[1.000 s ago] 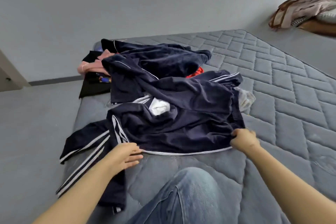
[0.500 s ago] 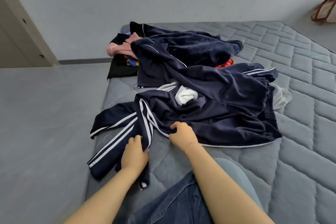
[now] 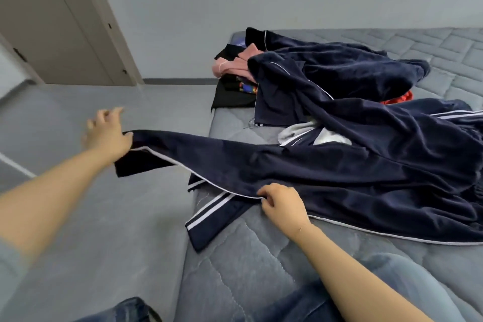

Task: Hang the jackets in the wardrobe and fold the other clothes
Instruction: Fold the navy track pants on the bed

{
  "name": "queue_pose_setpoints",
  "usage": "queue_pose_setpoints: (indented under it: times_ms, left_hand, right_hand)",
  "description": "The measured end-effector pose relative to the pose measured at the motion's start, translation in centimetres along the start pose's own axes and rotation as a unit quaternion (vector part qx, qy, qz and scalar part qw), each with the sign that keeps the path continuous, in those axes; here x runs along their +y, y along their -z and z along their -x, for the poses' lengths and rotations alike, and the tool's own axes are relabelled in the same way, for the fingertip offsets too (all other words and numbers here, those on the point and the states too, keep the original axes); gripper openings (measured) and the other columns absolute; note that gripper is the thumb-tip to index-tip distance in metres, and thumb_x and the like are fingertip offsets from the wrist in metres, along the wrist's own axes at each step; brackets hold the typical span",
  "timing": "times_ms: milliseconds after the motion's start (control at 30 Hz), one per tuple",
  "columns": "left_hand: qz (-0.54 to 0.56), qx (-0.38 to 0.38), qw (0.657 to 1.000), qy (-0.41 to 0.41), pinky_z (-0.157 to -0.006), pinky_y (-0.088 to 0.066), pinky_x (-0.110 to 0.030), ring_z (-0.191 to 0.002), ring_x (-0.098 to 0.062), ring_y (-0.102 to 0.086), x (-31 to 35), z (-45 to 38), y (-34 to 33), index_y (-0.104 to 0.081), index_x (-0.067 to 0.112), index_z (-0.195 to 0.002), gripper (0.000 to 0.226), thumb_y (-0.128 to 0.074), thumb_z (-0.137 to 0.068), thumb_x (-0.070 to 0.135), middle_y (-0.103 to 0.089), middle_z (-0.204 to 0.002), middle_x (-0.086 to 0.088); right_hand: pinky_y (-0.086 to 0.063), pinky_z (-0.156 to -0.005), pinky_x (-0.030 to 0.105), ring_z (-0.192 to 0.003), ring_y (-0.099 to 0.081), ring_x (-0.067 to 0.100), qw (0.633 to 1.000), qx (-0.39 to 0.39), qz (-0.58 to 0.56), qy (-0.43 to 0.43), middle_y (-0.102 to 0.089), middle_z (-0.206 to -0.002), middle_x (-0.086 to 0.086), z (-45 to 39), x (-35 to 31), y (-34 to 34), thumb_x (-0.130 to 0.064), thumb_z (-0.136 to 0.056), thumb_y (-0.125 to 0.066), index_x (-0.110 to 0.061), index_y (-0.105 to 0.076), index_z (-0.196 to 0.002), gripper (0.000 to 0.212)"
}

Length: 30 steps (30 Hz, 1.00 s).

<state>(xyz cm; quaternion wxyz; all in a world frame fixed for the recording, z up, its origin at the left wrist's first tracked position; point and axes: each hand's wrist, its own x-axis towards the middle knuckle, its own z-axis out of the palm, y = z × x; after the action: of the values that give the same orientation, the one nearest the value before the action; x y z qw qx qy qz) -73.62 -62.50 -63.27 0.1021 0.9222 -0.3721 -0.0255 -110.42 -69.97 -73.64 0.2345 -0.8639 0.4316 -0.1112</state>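
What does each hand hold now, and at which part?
Both hold the navy jacket. The left hand pulls its sleeve out sideways by the cuff end; the right hand pinches the white-piped front edge on the mattress.

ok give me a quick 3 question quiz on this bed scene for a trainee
1. True or false: the left hand holds the end of a sleeve of the navy jacket out past the edge of the mattress.
2. Which garment lies at the far end of the pile? A) pink garment B) yellow towel C) green scarf
3. Fill in: the right hand pinches the jacket's white-piped ____.

Key: 1 true; 2 A; 3 edge
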Motion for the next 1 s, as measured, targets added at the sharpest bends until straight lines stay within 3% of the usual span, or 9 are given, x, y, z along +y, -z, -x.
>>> queue_pose_setpoints:
  times_ms: [100,200,367,500,600,700,767,900,1000]
  left_hand:
    - [-0.041,-0.162,0.985,0.036,-0.093,-0.039,-0.033,-0.126,-0.034,-0.046,-1.9,1.9,-4.3,-0.041,0.006,-0.141,0.049,-0.056,-0.096,0.019,-0.043,-0.141,-0.021]
    - [0.078,-0.345,0.929,0.11,-0.064,-0.037,-0.024,-0.085,-0.022,-0.061,-1.2,3.3,-7.5,-0.049,0.002,-0.129,0.033,-0.041,-0.103,0.02,-0.062,-0.113,-0.012]
    - [0.368,-0.439,0.754,0.322,-0.086,-0.048,-0.036,-0.091,-0.025,-0.06,2.9,5.5,-11.5,-0.052,0.003,-0.113,0.041,-0.046,-0.1,0.042,-0.062,-0.093,-0.012]
    - [0.544,-0.359,0.631,0.421,-0.076,-0.052,-0.035,-0.068,-0.022,-0.056,6.2,6.0,-14.7,-0.054,0.009,-0.078,0.039,-0.06,-0.093,0.045,-0.056,-0.077,-0.006]
    - [0.612,-0.232,0.583,0.481,-0.064,-0.056,-0.028,-0.065,-0.018,-0.058,7.0,5.6,-15.0,-0.053,0.004,-0.078,0.03,-0.07,-0.088,0.026,-0.057,-0.081,-0.003]
    - [0.687,-0.191,0.44,0.546,-0.075,-0.058,-0.03,-0.082,-0.022,-0.065,6.4,4.6,-14.3,-0.052,0.004,-0.103,0.022,-0.069,-0.089,0.011,-0.054,-0.095,-0.008]
    - [0.727,-0.193,0.377,0.54,-0.08,-0.055,-0.033,-0.089,-0.021,-0.066,6.1,4.1,-13.4,-0.054,0.005,-0.097,0.011,-0.064,-0.092,0.008,-0.058,-0.087,-0.008]
    - [0.776,-0.14,0.373,0.489,-0.071,-0.05,-0.035,-0.097,-0.022,-0.065,5.4,4.5,-11.1,-0.056,0.005,-0.079,0.017,-0.06,-0.094,0.012,-0.064,-0.092,-0.006]
    - [0.752,-0.09,0.409,0.508,-0.074,-0.049,-0.036,-0.094,-0.024,-0.062,3.8,6.6,-11.1,-0.06,0.012,-0.085,0.013,-0.059,-0.095,0.021,-0.065,-0.097,-0.004]
  right_hand:
    - [-0.04,-0.086,0.034,-0.099,-0.055,0.022,0.997,-0.029,0.064,0.043,-0.06,-0.096,-0.002,0.2,-0.1,-1.4,-0.019,-0.09,-0.051,-0.022,-0.07,-0.1,0.021]
    - [-0.04,-0.081,0.033,-0.1,-0.05,0.022,0.996,-0.005,0.078,0.043,-0.052,-0.105,-0.002,-0.1,-0.1,-1.6,-0.023,-0.086,-0.057,-0.02,-0.064,-0.103,0.019]
    - [-0.041,-0.089,0.032,-0.111,-0.046,0.02,0.99,-0.043,0.125,0.038,-0.047,-0.121,-0.004,-0.4,-0.2,-1.9,-0.032,-0.09,-0.055,-0.028,-0.046,-0.134,0.045]
    - [-0.04,-0.087,0.032,-0.107,-0.052,0.02,0.994,-0.001,0.093,0.064,-0.056,-0.112,-0.004,-0.8,0.2,-2.5,-0.025,-0.097,-0.05,-0.025,-0.057,-0.126,0.03]
    - [-0.042,-0.084,0.034,-0.098,-0.056,0.023,0.996,0.026,0.051,0.075,-0.06,-0.103,-0.001,-1.1,0.4,-2.3,-0.019,-0.098,-0.051,-0.016,-0.066,-0.107,0.017]
    - [-0.044,-0.079,0.032,-0.088,-0.056,0.022,0.994,0.057,-0.028,0.089,-0.058,-0.095,0.002,-1.3,0.1,-1.6,-0.009,-0.094,-0.058,-0.009,-0.069,-0.096,0.011]
    - [-0.041,-0.083,0.022,-0.091,-0.053,0.016,0.99,0.047,-0.075,0.109,-0.056,-0.1,-0.001,-1.4,-0.1,-0.7,-0.007,-0.09,-0.063,-0.008,-0.07,-0.092,0.008]
    - [-0.036,-0.091,0.011,-0.095,-0.054,0.008,0.969,-0.183,-0.095,0.133,-0.058,-0.107,-0.008,0.1,0.2,0.5,-0.017,-0.087,-0.07,-0.011,-0.073,-0.088,0.007]
    - [-0.043,-0.075,0.012,-0.074,-0.053,-0.002,0.947,-0.298,-0.075,0.091,-0.057,-0.091,-0.015,1.8,0.1,0.9,-0.018,-0.084,-0.07,-0.014,-0.072,-0.088,0.007]
